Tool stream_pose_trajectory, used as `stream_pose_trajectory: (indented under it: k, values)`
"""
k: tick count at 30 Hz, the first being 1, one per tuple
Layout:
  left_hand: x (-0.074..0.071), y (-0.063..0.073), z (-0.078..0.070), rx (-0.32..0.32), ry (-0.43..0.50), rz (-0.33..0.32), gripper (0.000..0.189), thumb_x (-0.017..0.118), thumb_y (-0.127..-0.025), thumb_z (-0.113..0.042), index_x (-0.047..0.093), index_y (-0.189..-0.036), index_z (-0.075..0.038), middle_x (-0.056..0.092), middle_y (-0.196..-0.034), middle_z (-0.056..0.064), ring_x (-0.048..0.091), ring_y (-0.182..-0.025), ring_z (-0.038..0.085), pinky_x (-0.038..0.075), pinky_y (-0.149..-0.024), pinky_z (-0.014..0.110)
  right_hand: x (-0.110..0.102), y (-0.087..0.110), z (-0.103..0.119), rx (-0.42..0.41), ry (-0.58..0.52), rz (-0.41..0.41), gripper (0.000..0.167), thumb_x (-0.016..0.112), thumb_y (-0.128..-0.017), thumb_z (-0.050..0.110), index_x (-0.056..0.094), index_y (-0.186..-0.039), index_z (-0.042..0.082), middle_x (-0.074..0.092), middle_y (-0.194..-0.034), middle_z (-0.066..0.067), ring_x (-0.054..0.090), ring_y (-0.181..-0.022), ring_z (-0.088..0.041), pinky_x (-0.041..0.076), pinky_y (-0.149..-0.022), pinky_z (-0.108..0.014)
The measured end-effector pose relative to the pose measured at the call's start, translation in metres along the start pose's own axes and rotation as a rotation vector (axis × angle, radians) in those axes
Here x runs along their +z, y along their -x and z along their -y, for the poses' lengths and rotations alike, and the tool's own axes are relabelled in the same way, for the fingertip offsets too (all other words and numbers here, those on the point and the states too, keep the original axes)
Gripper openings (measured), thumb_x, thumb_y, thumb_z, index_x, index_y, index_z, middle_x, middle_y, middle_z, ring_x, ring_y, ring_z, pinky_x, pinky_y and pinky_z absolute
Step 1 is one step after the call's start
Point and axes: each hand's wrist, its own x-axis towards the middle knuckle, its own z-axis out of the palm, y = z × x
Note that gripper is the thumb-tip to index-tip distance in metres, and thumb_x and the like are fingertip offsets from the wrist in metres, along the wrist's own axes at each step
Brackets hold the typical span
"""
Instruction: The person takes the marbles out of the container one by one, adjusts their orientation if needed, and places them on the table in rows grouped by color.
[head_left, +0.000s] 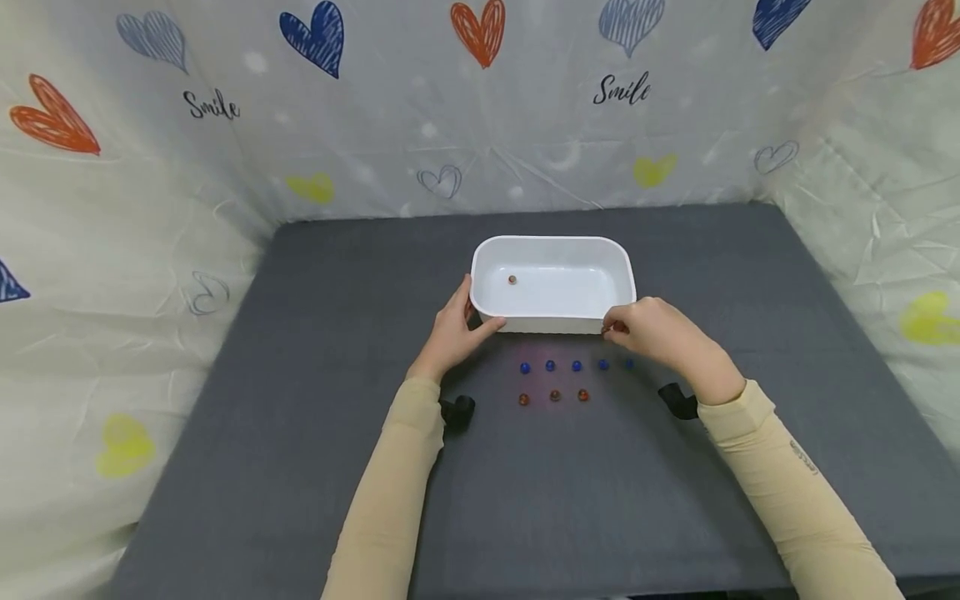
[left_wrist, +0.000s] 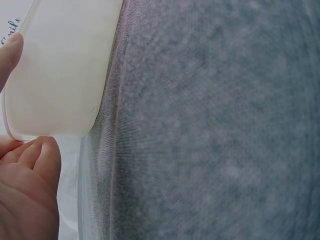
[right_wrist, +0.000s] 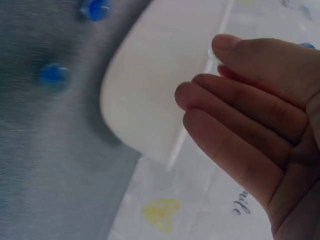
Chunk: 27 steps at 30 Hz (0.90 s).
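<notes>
A white plastic tub (head_left: 555,323) stands on the dark grey table, with one brown marble (head_left: 512,280) inside. At its left end my left hand (head_left: 452,333) holds it, thumb on the front wall and fingers along the side. The left wrist view shows those fingers (left_wrist: 46,155) at the rim. By the tub's front right corner is my right hand (head_left: 651,333), thumb and index finger pinched on a small glassy marble (right_wrist: 212,53), mostly hidden by the fingertips. Before the tub lie a row of several blue marbles (head_left: 577,366) and three brown marbles (head_left: 555,396).
A white curtain (head_left: 525,117) printed with hearts and "Smile" hangs behind the table (head_left: 600,508) and along both sides. Black camera mounts (head_left: 678,402) sit at both wrists. The blue marble row's right end lies below my right hand.
</notes>
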Motion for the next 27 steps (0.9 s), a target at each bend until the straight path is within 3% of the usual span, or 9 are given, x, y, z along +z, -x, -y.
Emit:
stream_pose_trajectory:
  k: [16, 27]
  values:
    - [-0.001, 0.000, -0.004, -0.026, -0.013, 0.012, 0.098, 0.068, -0.083, -0.041, 0.003, -0.149, -0.010, 0.013, -0.152, 0.010, 0.025, -0.135, 0.020, 0.030, -0.104, 0.025, 0.036, 0.037, 0.002, -0.002, -0.061, 0.100, 0.004, 0.073, -0.080, 0.009, 0.070, -0.078, 0.008, 0.064, -0.072, 0.005, 0.049, -0.055, -0.001, 0.044, -0.051, -0.024]
    - [-0.001, 0.000, -0.006, -0.049, -0.020, 0.017, 0.098, 0.069, -0.083, -0.040, 0.003, -0.150, -0.011, 0.013, -0.152, 0.008, 0.024, -0.134, 0.013, 0.029, -0.104, 0.026, 0.047, 0.039, 0.004, -0.025, 0.022, 0.100, 0.008, 0.074, -0.079, 0.013, 0.068, -0.073, 0.013, 0.059, -0.065, 0.008, 0.047, -0.052, -0.003, 0.043, -0.049, -0.027]
